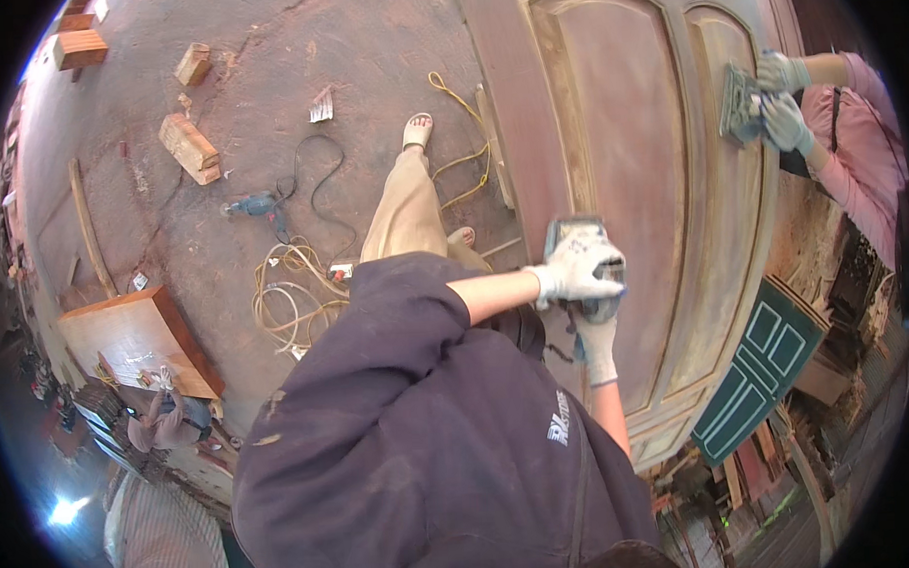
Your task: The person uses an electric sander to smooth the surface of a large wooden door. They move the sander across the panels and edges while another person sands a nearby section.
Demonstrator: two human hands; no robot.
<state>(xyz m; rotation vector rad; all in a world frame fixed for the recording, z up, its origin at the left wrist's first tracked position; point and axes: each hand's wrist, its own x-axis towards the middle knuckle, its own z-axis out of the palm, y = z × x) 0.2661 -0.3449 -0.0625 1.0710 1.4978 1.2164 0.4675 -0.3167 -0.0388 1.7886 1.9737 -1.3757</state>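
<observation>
A large wooden panelled door (pixel 629 108) lies in front of me, its surface partly sanded and dusty. Near its left edge sits a power sander (pixel 563 232), seemingly resting on the frame beside a recessed panel. My left hand (pixel 580 267), in a whitish work glove, is closed over the sander's top. Lower down, my right hand (pixel 597 341), also gloved, wraps the blue-grey rear of the same tool; some of its fingers are hidden. Across the door, another person's gloved hands (pixel 784 117) hold a second sander (pixel 741 104) against the far edge.
Left on the concrete floor lie a blue power drill (pixel 256 205), coiled yellow cable (pixel 299 264), wood blocks (pixel 189 145) and a thick wooden slab (pixel 141 340). Someone works beside that slab. A green panelled door (pixel 763 368) and scrap wood are at the right.
</observation>
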